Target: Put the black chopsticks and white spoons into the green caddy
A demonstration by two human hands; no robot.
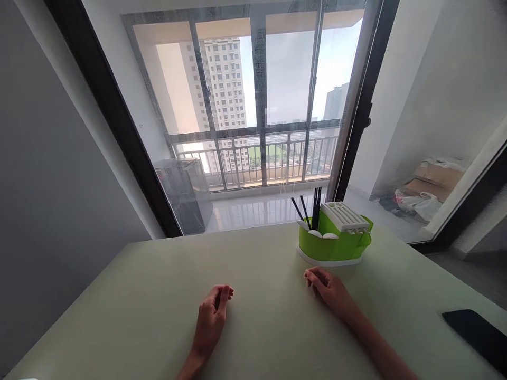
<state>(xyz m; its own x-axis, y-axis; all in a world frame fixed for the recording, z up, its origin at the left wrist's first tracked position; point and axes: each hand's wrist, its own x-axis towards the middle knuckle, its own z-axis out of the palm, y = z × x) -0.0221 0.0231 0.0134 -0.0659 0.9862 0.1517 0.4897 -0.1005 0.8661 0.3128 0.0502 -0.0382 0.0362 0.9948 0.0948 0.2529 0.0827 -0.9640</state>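
Note:
My left hand (212, 319) rests on the pale green table (261, 327), its fingers loosely curled in and its thumb against them. Nothing shows in it. Further right, my right hand (327, 287) lies on the tabletop with bent fingers, also without a visible object. It is just in front of a green and white utensil holder (330, 248), apart from it. Black chopsticks (316, 208) stand upright and slanted in that holder, beside several white spoons (315, 234). A white slotted block (344, 216) forms the holder's right side.
A dark flat object (477, 335) lies at the table's right edge. Behind the table is a dark-framed glass door (358, 126) onto a balcony with a grey cabinet (186, 195). Cardboard (439, 179) and plastic bags (425, 206) lie at the right. A grey wall (59, 184) borders the left.

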